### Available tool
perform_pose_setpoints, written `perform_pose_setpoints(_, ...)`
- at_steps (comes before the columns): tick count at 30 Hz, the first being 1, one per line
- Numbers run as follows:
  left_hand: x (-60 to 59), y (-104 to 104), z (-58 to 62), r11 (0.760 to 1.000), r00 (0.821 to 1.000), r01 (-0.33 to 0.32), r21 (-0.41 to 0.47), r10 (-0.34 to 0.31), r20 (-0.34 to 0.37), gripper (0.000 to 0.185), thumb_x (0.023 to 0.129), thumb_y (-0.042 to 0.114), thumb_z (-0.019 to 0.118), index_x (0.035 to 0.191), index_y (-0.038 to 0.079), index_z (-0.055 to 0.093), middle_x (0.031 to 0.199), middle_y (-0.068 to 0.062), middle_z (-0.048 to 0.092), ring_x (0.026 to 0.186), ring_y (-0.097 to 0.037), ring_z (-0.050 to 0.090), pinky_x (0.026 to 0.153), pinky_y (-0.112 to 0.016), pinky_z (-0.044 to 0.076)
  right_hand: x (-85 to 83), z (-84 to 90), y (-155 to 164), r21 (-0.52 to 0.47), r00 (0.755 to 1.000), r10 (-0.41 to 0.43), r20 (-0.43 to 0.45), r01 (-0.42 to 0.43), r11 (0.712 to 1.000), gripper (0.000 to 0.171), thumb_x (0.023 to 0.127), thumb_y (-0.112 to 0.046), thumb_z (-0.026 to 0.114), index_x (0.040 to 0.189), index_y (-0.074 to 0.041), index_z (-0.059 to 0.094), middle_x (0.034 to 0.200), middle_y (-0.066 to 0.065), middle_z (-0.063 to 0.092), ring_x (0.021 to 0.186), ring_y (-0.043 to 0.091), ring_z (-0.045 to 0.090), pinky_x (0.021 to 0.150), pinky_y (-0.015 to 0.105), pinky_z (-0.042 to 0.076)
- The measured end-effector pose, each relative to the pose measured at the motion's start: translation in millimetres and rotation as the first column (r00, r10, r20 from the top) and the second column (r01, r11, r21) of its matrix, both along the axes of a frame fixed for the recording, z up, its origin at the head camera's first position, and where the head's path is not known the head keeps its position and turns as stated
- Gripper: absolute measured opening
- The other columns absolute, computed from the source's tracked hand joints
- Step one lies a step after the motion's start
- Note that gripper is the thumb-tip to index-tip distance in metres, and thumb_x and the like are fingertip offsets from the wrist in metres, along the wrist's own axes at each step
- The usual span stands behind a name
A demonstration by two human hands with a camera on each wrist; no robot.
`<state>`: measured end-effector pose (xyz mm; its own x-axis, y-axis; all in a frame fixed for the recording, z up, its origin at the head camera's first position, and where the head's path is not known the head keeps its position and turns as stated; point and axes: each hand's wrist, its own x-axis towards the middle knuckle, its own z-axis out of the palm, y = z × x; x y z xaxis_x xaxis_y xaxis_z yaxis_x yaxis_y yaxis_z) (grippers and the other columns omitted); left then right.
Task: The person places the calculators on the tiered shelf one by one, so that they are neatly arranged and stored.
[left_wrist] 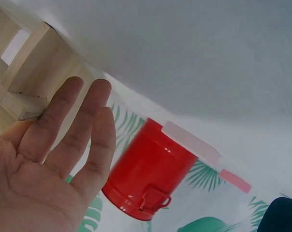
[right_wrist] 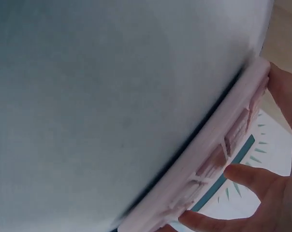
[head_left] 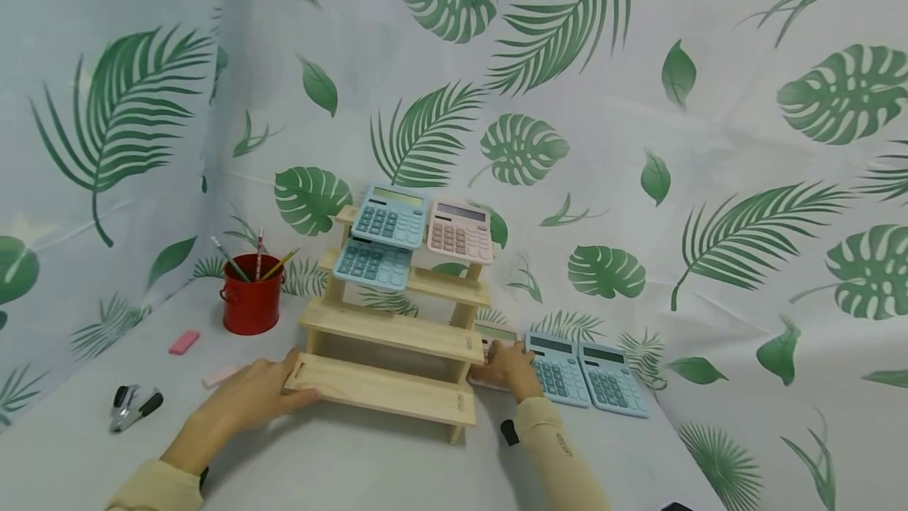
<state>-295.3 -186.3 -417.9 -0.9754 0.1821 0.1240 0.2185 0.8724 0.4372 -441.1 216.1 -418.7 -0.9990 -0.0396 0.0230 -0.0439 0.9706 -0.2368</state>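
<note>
A stepped wooden rack (head_left: 383, 386) stands on the table. My left hand (head_left: 248, 400) rests against the left end of its lowest shelf, thumb along the front edge; the left wrist view shows straight, spread fingers. Right of the rack, my right hand (head_left: 509, 373) grips a pink calculator (right_wrist: 199, 159) lying on the table, thumb at its side edge and fingers over its keys. The top shelf bears a blue calculator (head_left: 390, 215) and another pink calculator (head_left: 461, 231). Another blue calculator (head_left: 372, 262) sits one shelf lower. The two lowest shelves are bare.
Two blue calculators (head_left: 556, 365) lie side by side to the right. At the left stand a red bucket (head_left: 251, 310) with pencils, a pink eraser (head_left: 184, 342), a paler pink block (head_left: 220, 375) and a staple remover (head_left: 133, 408). A small black object (head_left: 509, 432) lies near my right forearm.
</note>
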Motion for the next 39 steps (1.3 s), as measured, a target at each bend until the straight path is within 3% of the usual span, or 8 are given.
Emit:
perform_pose_setpoints(3,-0.1,1,-0.4,1.000,1.000,0.001,0.005,-0.001,0.003,0.094,0.084,0.057,0.073,0.144,-0.009,0.044,0.110,-0.024,0.072,0.086,-0.021,0.067,0.086,-0.053,0.056,2.7,-2.1,-1,0.015,1.000,-0.027,0.011,0.027,1.000,0.055,0.078,-0.060,0.072,0.101,-0.011,0.061,0.134,0.039,0.043,0.127,0.066,0.036,0.091,0.074,0.043)
perform_pose_setpoints(9,-0.9,2,0.1,1.000,1.000,-0.008,-0.002,0.008,0.014,0.096,0.084,0.059,0.072,0.145,-0.009,0.043,0.112,-0.025,0.071,0.090,-0.023,0.068,0.087,-0.053,0.056,7.3,-3.1,-4,0.027,0.999,-0.030,0.018,0.029,0.999,0.052,0.078,-0.060,0.071,0.096,-0.012,0.059,0.122,0.035,0.054,0.120,0.061,0.044,0.096,0.073,0.039)
perform_pose_setpoints(17,0.9,2,0.5,1.000,1.000,-0.006,-0.002,0.006,0.014,0.096,0.084,0.059,0.072,0.144,-0.010,0.044,0.114,-0.026,0.071,0.092,-0.024,0.069,0.087,-0.053,0.056,13.6,-2.2,-7,0.073,1.000,0.000,0.011,0.000,0.997,0.049,0.081,-0.051,0.064,0.104,-0.009,0.061,0.112,0.028,0.067,0.115,0.054,0.054,0.096,0.070,0.038)
perform_pose_setpoints(23,1.2,1,1.5,1.000,1.000,0.005,0.000,-0.005,0.008,0.095,0.084,0.058,0.072,0.144,-0.010,0.044,0.114,-0.028,0.070,0.094,-0.027,0.070,0.087,-0.054,0.056,22.8,2.0,-3,0.016,0.999,0.001,-0.038,0.000,1.000,0.063,0.079,-0.057,0.067,0.117,-0.007,0.064,0.115,0.028,0.066,0.112,0.056,0.053,0.095,0.072,0.039)
perform_pose_setpoints(30,-0.1,1,3.7,1.000,1.000,0.012,-0.006,-0.012,-0.003,0.092,0.085,0.056,0.073,0.143,-0.010,0.045,0.106,-0.025,0.071,0.085,-0.021,0.066,0.083,-0.052,0.056,35.1,36.8,20,-0.047,0.996,-0.009,-0.092,0.005,0.999,0.081,0.081,-0.055,0.065,0.144,-0.005,0.052,0.135,0.030,0.060,0.125,0.064,0.046,0.106,0.079,0.026)
perform_pose_setpoints(33,-0.1,1,4.4,1.000,1.000,0.018,0.000,-0.018,-0.003,0.091,0.085,0.056,0.073,0.143,-0.009,0.044,0.105,-0.024,0.071,0.084,-0.021,0.065,0.081,-0.051,0.056,41.3,56.2,32,-0.077,0.996,-0.022,-0.087,0.015,0.997,0.084,0.084,-0.056,0.060,0.149,-0.005,0.046,0.141,0.033,0.054,0.123,0.060,0.050,0.104,0.074,0.035)
perform_pose_setpoints(37,0.0,1,4.0,1.000,1.000,0.016,-0.003,-0.016,0.005,0.092,0.086,0.057,0.072,0.144,-0.009,0.044,0.106,-0.025,0.071,0.087,-0.024,0.068,0.081,-0.052,0.057,53.3,81.7,43,-0.101,0.995,-0.013,-0.100,0.003,0.995,0.085,0.086,-0.057,0.057,0.152,-0.006,0.042,0.134,0.035,0.059,0.092,0.039,0.062,0.087,0.059,0.051)
perform_pose_setpoints(39,0.5,1,4.0,1.000,1.000,0.013,-0.007,-0.013,0.003,0.092,0.086,0.057,0.071,0.144,-0.008,0.044,0.106,-0.026,0.071,0.087,-0.025,0.068,0.081,-0.051,0.056,59.6,93.1,43,-0.114,0.993,0.007,-0.117,-0.020,0.993,0.085,0.085,-0.056,0.058,0.153,-0.008,0.041,0.109,0.033,0.068,0.070,0.025,0.053,0.071,0.047,0.050)
